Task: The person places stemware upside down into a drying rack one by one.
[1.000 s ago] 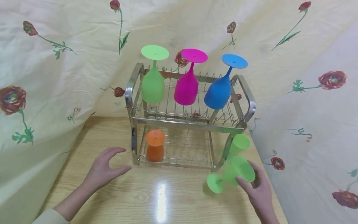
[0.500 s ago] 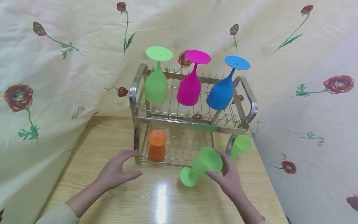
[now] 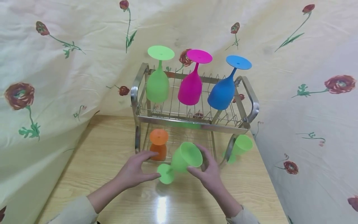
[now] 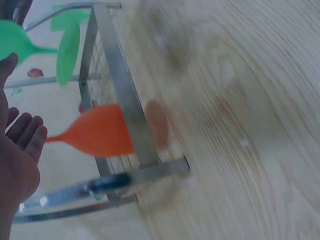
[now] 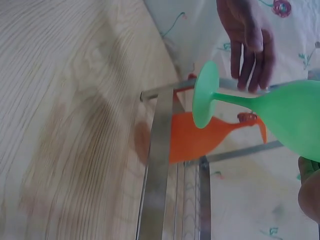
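Observation:
My right hand (image 3: 209, 171) grips a light green goblet (image 3: 183, 158) by its bowl, in front of the rack's lower tier. The goblet is tilted, its mouth facing up and right and its round foot (image 3: 166, 174) pointing left. Close to that foot, my left hand (image 3: 136, 170) is spread, thumb and fingers apart, with nothing in its grasp. Behind the left fingertips an orange goblet (image 3: 158, 151) stands upside down on the lower tier. In the right wrist view the held goblet (image 5: 295, 112) shows its stem and foot in front of the orange goblet (image 5: 192, 137).
The two-tier metal dish rack (image 3: 195, 126) stands on a wooden table (image 3: 112, 137). Upside down on its top tier are a green goblet (image 3: 158, 85), a magenta goblet (image 3: 190, 88) and a blue goblet (image 3: 222, 91). Another green goblet (image 3: 242, 145) leans beside the rack's right leg.
My right hand has carried the green goblet leftward from the table's right side to the rack's front. My left hand has moved right, closer to the goblet's foot.

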The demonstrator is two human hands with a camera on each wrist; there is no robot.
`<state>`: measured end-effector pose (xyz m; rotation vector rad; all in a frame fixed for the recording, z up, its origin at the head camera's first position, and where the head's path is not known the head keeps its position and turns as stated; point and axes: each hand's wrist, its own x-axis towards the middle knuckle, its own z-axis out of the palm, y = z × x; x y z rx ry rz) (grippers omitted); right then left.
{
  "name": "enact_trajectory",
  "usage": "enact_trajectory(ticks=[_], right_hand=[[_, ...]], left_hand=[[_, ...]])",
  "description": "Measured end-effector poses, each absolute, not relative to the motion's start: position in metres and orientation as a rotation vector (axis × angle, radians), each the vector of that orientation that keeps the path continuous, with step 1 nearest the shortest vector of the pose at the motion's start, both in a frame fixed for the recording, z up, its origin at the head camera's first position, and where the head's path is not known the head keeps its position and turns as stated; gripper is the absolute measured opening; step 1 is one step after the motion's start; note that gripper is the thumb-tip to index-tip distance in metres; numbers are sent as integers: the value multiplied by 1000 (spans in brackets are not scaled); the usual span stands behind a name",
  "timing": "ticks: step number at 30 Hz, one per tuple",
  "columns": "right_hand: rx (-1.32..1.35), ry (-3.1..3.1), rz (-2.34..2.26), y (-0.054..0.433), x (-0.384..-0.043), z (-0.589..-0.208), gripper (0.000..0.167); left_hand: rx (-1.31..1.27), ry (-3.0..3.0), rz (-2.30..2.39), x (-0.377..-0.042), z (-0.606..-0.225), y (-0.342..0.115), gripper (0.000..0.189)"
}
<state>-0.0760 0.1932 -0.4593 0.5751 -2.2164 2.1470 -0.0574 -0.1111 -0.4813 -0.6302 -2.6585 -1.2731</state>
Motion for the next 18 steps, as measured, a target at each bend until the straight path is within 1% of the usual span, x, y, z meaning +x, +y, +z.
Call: enact_trajectory(ticks=[6,9,14,18], right_hand=[[558,-2170,2207,181,-77,-456,78],[556,-2151,2227,178,-77,-455,78],[542,-2121,2260,175,-77,-454,79],[532,-2099,2275,174,-76,-455,79]], left_hand=[[-641,-2630,-1278,-62,-480,-94,76],[-623,-2620,-1262,-63,-480,-88,73],[-610,-2602,-1267,-64,-481,-81,62],[-619,-2575,-1365,-65,-481,-77,49]])
